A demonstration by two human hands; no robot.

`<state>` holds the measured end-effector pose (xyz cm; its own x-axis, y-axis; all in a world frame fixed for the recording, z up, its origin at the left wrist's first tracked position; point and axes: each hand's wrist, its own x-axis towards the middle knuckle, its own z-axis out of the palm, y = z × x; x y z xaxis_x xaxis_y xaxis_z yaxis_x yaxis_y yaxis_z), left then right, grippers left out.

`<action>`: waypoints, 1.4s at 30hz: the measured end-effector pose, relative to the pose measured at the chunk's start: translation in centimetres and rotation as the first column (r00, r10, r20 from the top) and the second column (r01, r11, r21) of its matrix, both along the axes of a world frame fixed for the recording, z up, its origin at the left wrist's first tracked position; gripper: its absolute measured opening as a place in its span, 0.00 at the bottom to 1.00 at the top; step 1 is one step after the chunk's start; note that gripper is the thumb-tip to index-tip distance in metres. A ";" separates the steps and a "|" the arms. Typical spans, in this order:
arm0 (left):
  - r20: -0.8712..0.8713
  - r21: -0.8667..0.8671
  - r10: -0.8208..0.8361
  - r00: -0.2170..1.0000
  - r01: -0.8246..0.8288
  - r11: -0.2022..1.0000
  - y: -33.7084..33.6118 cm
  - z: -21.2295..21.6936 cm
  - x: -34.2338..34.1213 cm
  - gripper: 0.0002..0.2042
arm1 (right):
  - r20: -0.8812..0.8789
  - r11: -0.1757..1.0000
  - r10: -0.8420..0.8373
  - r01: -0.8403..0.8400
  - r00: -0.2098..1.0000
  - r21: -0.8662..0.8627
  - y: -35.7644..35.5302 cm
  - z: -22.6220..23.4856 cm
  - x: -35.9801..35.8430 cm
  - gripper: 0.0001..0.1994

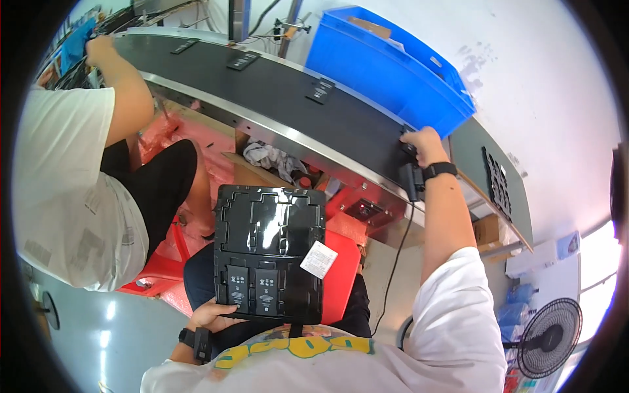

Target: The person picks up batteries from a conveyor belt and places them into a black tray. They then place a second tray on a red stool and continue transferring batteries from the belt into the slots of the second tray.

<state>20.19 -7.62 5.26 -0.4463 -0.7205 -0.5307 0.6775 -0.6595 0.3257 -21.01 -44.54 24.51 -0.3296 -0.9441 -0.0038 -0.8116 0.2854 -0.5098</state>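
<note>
On my lap rests a black plastic tray (270, 223), tilted toward me, its near left edge gripped by my left hand (213, 316) with the thumb on top. Two flat black battery packs, one (238, 288) beside the other (266, 291), lie in the tray's near left slots. A white paper label (319, 259) sits over its right side. My right hand (426, 145) reaches to the right end of the dark conveyor belt (275, 98), its fingers closed round a black battery pack (409, 145) that they partly hide.
More battery packs lie along the belt, the nearest one (321, 90) left of my right hand. Behind the belt stands a blue bin (386, 69). Another black tray (498, 183) lies on the side table (468, 154). A co-worker (72, 170) sits at left. A cable (392, 275) hangs near my right arm.
</note>
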 end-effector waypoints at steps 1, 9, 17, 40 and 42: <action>-0.014 0.029 -0.015 1.000 0.016 0.999 0.2 -0.6 0.4 0.24 | -0.039 0.987 -0.113 0.116 0.993 0.110 1.4 1.7 2.1 0.16; -0.089 0.086 -0.072 0.993 0.080 0.993 -0.9 0.3 0.7 0.24 | 0.305 0.984 -0.076 0.022 0.949 0.177 -1.4 1.7 4.8 0.19; -0.162 0.087 -0.062 0.985 0.076 0.993 -0.9 -0.8 0.6 0.25 | 0.065 0.973 0.143 -0.153 0.988 0.173 -2.3 2.3 11.7 0.21; -0.249 0.094 -0.046 0.967 0.072 0.993 -0.7 -1.2 0.5 0.27 | 0.084 0.960 0.247 -0.255 0.965 0.112 -5.4 1.1 14.4 0.21; -0.216 0.120 -0.044 0.975 0.071 0.990 -0.3 -1.1 0.8 0.27 | 0.169 0.939 0.224 -0.259 0.960 0.226 -3.5 3.2 14.6 0.20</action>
